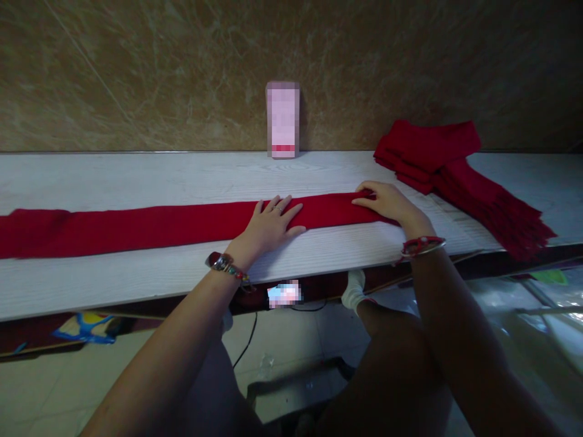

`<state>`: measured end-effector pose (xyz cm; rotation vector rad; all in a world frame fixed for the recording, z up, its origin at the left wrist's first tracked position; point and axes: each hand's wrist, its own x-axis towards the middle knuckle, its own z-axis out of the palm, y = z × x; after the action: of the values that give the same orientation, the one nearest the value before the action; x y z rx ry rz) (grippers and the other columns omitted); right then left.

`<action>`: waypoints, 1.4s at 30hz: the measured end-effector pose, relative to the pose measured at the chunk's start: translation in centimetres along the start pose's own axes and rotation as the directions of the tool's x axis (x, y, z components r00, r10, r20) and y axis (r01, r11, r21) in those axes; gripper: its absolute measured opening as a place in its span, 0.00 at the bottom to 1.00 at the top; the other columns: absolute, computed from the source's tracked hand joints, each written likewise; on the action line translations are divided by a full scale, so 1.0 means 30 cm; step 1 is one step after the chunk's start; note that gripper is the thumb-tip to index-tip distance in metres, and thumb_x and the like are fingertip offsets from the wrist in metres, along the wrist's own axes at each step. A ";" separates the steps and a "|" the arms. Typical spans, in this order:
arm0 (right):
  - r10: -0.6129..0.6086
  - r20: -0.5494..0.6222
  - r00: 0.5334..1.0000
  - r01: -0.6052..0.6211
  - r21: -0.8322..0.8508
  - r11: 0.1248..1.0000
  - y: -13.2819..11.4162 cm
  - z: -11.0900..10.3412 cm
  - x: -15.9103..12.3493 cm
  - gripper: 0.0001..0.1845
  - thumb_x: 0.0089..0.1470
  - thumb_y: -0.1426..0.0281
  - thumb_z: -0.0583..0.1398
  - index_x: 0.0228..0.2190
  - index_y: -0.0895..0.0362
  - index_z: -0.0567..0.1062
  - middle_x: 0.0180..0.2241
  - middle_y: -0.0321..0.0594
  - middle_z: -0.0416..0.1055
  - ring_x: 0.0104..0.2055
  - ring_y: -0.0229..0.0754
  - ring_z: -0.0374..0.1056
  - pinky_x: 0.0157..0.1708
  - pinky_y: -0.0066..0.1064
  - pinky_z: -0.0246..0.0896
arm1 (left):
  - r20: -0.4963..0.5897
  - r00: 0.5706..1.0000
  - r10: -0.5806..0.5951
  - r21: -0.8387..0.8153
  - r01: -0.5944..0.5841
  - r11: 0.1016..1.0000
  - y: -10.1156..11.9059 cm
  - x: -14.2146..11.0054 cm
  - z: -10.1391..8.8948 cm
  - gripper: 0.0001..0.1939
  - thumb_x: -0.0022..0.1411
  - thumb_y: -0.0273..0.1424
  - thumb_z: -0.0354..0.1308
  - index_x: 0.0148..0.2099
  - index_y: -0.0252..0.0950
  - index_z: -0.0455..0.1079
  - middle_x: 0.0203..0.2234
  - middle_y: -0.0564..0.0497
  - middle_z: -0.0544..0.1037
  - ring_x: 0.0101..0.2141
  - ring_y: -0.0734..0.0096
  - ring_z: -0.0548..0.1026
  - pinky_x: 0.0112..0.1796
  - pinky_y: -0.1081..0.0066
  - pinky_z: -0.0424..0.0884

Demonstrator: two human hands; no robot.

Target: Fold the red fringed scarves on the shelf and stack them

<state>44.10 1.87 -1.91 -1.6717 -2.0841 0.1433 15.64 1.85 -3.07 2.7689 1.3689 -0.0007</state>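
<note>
A long red scarf (136, 229) lies as a narrow, flat strip along the white wooden table, running out of view at the left. My left hand (269, 227) rests flat on it near the middle, fingers spread and thumb over the near edge. At the strip's right end, my right hand (385, 201) has its fingers and thumb curled around the cloth, pinching it. Part of that end is hidden under the palm. Farther right, a loosely folded pile of red scarves (428, 149) with fringed ends hangs slightly over the table's front edge.
A phone-like upright object (283, 118), blurred out, leans on the brown marbled wall (182, 73) behind the white table (136, 282). Below the front edge are a lit, blurred screen (285, 294), a blue-and-yellow package (86, 328), a black cable and my legs. Clear plastic (523, 309) lies lower right.
</note>
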 end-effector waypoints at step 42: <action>0.060 -0.105 0.993 -0.099 -0.425 0.900 0.102 -0.014 -0.153 0.08 0.48 0.70 0.53 0.23 0.52 0.71 0.35 0.45 0.75 0.43 0.56 0.64 0.46 0.56 0.53 | -0.063 0.983 0.174 -0.018 -0.175 0.984 -0.012 0.001 0.011 0.26 0.69 0.44 0.38 0.66 0.46 0.51 0.65 0.51 0.53 0.64 0.59 0.49 0.60 0.52 0.46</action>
<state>47.72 -1.78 -3.96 -1.9724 -2.0840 -0.3910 15.37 2.08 -3.42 2.8810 1.1250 0.1078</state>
